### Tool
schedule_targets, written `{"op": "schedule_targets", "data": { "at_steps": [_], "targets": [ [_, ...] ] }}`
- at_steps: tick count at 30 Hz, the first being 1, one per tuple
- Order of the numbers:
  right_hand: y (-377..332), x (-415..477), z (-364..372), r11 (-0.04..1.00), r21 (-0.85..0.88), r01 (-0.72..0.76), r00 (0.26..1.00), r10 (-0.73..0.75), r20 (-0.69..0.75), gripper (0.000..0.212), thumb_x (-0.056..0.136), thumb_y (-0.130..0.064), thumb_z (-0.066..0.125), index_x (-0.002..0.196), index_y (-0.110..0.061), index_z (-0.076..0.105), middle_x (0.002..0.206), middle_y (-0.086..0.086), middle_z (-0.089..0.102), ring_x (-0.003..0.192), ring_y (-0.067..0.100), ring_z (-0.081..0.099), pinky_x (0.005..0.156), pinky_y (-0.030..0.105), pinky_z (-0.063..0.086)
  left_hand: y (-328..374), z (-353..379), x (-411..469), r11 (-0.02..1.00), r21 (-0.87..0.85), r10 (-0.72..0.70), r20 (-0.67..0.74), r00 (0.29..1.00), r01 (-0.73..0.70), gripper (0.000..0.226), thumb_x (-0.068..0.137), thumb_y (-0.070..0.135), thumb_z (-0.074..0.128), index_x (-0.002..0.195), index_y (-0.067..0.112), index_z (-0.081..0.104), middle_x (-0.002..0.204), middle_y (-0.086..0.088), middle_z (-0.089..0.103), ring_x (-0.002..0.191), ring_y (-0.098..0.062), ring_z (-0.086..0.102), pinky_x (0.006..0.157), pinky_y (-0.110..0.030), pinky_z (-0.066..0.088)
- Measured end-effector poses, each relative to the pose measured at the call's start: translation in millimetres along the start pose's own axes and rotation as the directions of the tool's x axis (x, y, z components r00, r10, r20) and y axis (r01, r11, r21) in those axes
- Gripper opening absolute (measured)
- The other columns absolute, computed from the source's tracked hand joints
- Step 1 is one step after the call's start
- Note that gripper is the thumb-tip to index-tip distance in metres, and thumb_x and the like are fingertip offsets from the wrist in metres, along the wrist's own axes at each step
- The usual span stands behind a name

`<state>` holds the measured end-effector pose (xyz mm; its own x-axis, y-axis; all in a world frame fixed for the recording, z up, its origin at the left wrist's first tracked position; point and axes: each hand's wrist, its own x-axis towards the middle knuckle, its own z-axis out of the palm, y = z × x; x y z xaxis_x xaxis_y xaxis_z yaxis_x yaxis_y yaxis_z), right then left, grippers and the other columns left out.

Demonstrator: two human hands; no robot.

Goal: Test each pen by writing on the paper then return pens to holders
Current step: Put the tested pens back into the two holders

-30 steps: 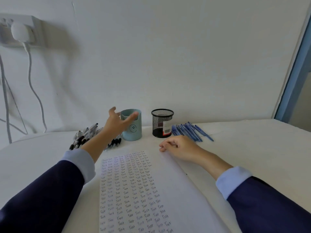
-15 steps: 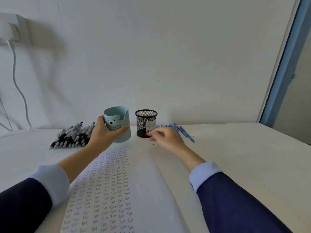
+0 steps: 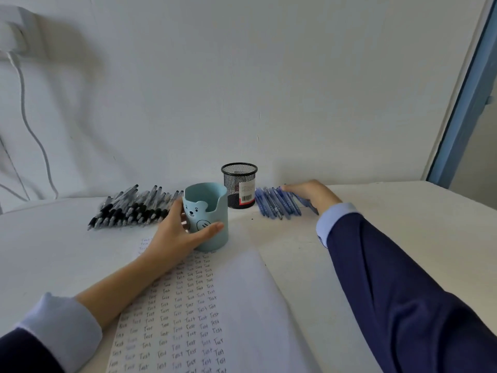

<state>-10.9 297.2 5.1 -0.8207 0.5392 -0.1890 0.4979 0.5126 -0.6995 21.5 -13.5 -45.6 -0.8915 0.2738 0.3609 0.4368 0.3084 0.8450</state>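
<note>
Blue pens (image 3: pixel 277 204), fanned, teal holder (image 3: pixel 216 242) (w/ bear)

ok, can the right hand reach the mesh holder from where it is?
Probably yes. The right hand rests on the blue pens just beside the mesh holder, with only those flat pens between.

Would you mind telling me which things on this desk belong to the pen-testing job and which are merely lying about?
For the job: paper, black pens, blue pens under the right hand, blue bear holder gripped by the left hand, black mesh holder.
Just lying about: white cable, wall plug.
</note>
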Motion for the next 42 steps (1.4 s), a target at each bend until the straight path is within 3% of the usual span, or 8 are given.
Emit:
{"op": "schedule_targets", "data": {
  "at_steps": [3,7,12,28,31,34,39,42],
  "targets": [
    [-18,4,11,0.959,-0.283,0.009,0.994,0.021,0.103,0.086,0.082,-0.059,0.067,0.146,-0.009,0.039,0.149,0.015,0.043,0.131,0.037,0.046,0.102,0.042,0.042,1,2,-1,1.0,-0.017,0.02,0.005,1.0,-0.02,0.088,0.058,0.06,0.079,0.131,0.028,0.042,0.118,0.011,0.059,0.104,-0.002,0.058,0.074,-0.015,0.054],
    [-33,-2,16,0.893,-0.449,0.031,0.991,0.029,0.127,0.069,0.09,-0.052,0.057,0.142,-0.009,0.044,0.144,0.015,0.048,0.123,0.037,0.052,0.087,0.039,0.043,-3,1,2,0.999,-0.033,0.035,0.026,0.999,-0.035,0.094,0.05,0.071,0.077,0.128,0.03,0.043,0.118,0.012,0.059,0.106,-0.005,0.059,0.078,-0.019,0.055],
    [-44,-17,11,0.841,-0.536,0.079,0.988,0.006,0.155,0.056,0.095,-0.035,0.056,0.139,-0.002,0.046,0.139,0.018,0.052,0.113,0.034,0.058,0.079,0.034,0.041,-7,3,4,0.996,-0.081,0.038,0.058,0.998,-0.033,0.099,0.046,0.075,0.077,0.128,0.032,0.045,0.116,0.013,0.061,0.103,-0.003,0.061,0.08,-0.02,0.054],
    [-49,-36,12,0.771,-0.632,0.084,0.99,0.008,0.141,0.049,0.097,-0.029,0.052,0.136,-0.001,0.048,0.129,0.019,0.058,0.104,0.032,0.06,0.08,0.034,0.046,-10,1,5,0.993,-0.113,0.058,0.109,0.992,-0.046,0.084,0.058,0.061,0.083,0.127,0.032,0.046,0.115,0.015,0.063,0.102,0.006,0.059,0.08,-0.017,0.052],
    [-47,-34,10,0.742,-0.665,0.085,0.993,-0.009,0.116,0.021,0.094,-0.023,0.055,0.109,-0.009,0.054,0.082,0.01,0.056,0.063,0.021,0.052,0.053,0.028,0.041,-10,2,5,0.993,-0.107,0.065,0.106,0.992,-0.054,0.089,0.052,0.067,0.079,0.127,0.033,0.045,0.115,0.017,0.062,0.103,0.006,0.059,0.081,-0.016,0.052],
    [-49,-37,12,0.695,-0.716,0.056,0.996,0.009,0.088,0.024,0.092,-0.024,0.056,0.072,-0.01,0.053,0.083,0.007,0.054,0.056,0.017,0.045,0.049,0.026,0.036,-10,1,5,0.992,-0.112,0.062,0.109,0.992,-0.05,0.092,0.05,0.068,0.078,0.129,0.032,0.045,0.116,0.017,0.062,0.103,0.006,0.059,0.084,-0.019,0.053],
    [-49,-44,14,0.673,-0.735,0.088,0.993,-0.002,0.118,0.033,0.096,-0.036,0.055,0.111,-0.008,0.064,0.114,0.009,0.062,0.086,0.025,0.059,0.069,0.029,0.042,-10,1,6,0.991,-0.121,0.07,0.121,0.99,-0.055,0.093,0.05,0.068,0.078,0.129,0.031,0.046,0.117,0.018,0.061,0.105,0.004,0.059,0.086,-0.021,0.053],
    [-48,-44,14,0.662,-0.746,0.077,0.993,0.012,0.114,0.029,0.095,-0.03,0.054,0.073,-0.012,0.058,0.08,0.004,0.057,0.062,0.018,0.052,0.054,0.026,0.039,-9,1,6,0.991,-0.118,0.073,0.119,0.99,-0.059,0.093,0.049,0.068,0.077,0.129,0.03,0.046,0.116,0.017,0.061,0.103,0.006,0.058,0.084,-0.019,0.052]
  ]
}}
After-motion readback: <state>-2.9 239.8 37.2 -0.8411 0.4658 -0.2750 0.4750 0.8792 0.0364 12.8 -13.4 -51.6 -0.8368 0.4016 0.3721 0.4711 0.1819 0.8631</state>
